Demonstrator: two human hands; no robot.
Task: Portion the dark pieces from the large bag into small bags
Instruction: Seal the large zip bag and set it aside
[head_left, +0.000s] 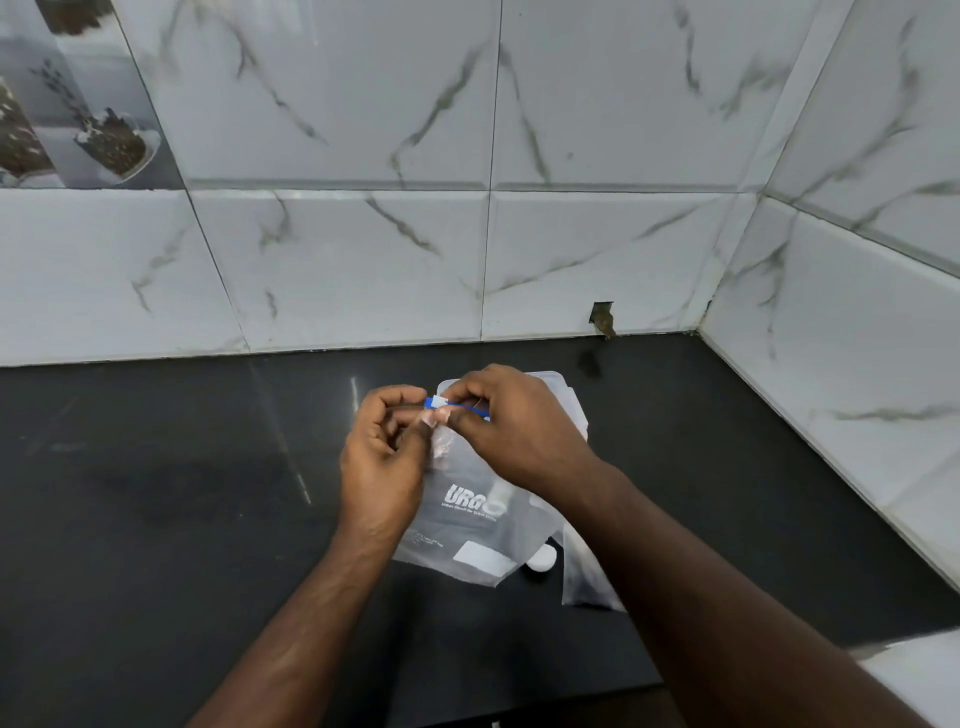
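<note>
Both hands are up over the black counter (156, 493), working the top of a clear zip bag (467, 514) with white print. The left hand (382, 457) has its fingers curled in, pinching the top edge by the blue slider (436, 401). The right hand (511, 431) pinches the blue zip strip from the other side, fingers pressed together. Another clear bag (584, 577) lies just right of it, under the right forearm. Can't see any dark pieces clearly.

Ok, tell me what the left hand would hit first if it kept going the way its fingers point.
The left hand points up and right toward the blue zip strip of the clear bag; just beyond is the right hand. Depth is hard to judge.
</note>
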